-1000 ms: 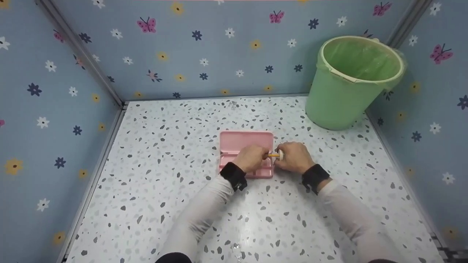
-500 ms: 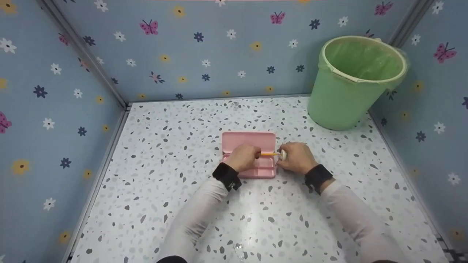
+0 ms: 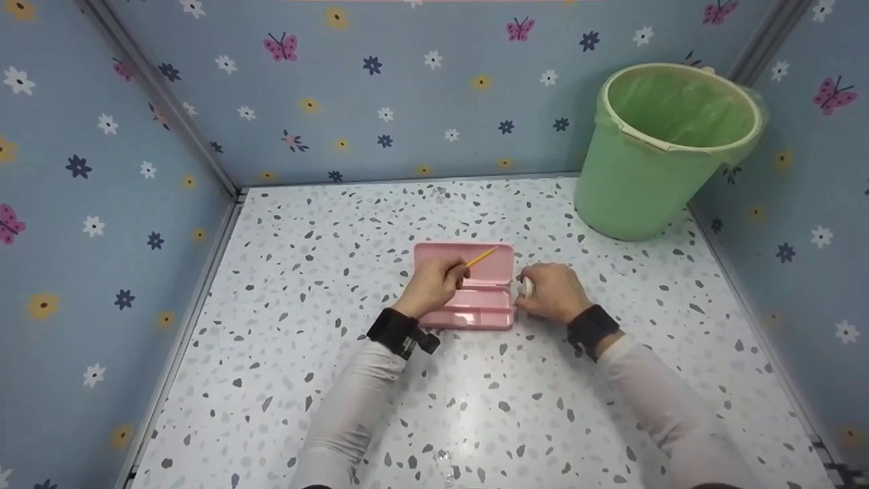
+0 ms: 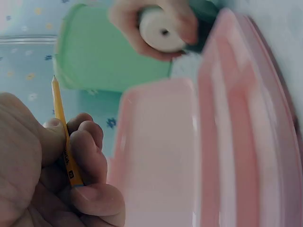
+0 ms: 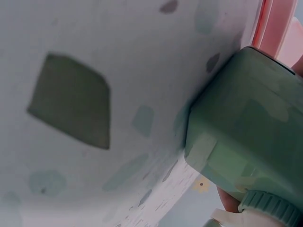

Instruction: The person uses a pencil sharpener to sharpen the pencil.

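Note:
A yellow pencil (image 3: 481, 257) is pinched between the thumb and fingers of my left hand (image 3: 432, 284), its sharpened tip pointing up and to the far right. Below that hand lies an open pink pencil case (image 3: 495, 319) with a divided tray and its lid folded back. My right hand (image 3: 555, 291) grips a green pencil sharpener (image 5: 246, 118) just to the right of the case. The sharpener's round white face (image 4: 162, 29), with a dark hole in its middle, turns toward the left hand. In the right wrist view its box-shaped body is close to the speckled tabletop.
At the back right corner stands a green bin (image 3: 631, 187) with a liner over its rim. Blue flowered panels (image 3: 407, 88) close off the back and both sides of the speckled table (image 3: 326, 251).
The left hand has drawn the pencil leftward out of the sharpener, then tilted its tip up and away. The right hand still holds the sharpener in nearly the same place.

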Available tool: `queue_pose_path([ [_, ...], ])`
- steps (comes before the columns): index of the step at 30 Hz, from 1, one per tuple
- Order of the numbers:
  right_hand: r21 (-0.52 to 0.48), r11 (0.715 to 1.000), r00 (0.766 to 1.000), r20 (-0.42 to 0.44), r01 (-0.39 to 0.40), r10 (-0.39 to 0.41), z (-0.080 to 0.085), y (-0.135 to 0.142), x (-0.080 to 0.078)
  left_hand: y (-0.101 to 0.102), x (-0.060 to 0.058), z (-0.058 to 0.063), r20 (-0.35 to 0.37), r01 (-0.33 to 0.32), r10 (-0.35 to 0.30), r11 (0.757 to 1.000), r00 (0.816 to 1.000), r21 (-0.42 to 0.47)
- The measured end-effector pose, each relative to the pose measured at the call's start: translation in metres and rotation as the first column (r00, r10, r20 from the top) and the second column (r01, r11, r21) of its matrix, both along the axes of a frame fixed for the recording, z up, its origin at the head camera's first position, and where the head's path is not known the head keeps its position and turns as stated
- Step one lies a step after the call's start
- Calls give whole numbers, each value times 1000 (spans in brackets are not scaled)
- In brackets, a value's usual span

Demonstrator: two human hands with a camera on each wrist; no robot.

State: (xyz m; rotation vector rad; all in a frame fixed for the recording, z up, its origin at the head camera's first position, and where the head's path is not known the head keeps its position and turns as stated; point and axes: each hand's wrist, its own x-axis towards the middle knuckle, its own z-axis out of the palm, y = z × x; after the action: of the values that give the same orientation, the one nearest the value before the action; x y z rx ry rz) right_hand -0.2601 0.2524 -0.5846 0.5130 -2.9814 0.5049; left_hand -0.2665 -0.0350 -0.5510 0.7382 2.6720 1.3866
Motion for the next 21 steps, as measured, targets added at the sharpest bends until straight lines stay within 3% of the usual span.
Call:
queue_pose_path([
  [4,15,1000,1000,-4,-1,1,1,-1,0,2,5,12,16,44,-46,994,999,101],
  [10,-21,999,999,46,28,-27,2,-1,-1,2,9,25,12,68,-71,981,997,182],
  [16,-54,998,998,62,26,-22,-1,3,-1,-3,12,29,16,63,-68,975,998,213],
  [21,-86,996,994,105,-1,10,1,7,-1,-4,12,26,-36,69,-63,981,997,181],
])
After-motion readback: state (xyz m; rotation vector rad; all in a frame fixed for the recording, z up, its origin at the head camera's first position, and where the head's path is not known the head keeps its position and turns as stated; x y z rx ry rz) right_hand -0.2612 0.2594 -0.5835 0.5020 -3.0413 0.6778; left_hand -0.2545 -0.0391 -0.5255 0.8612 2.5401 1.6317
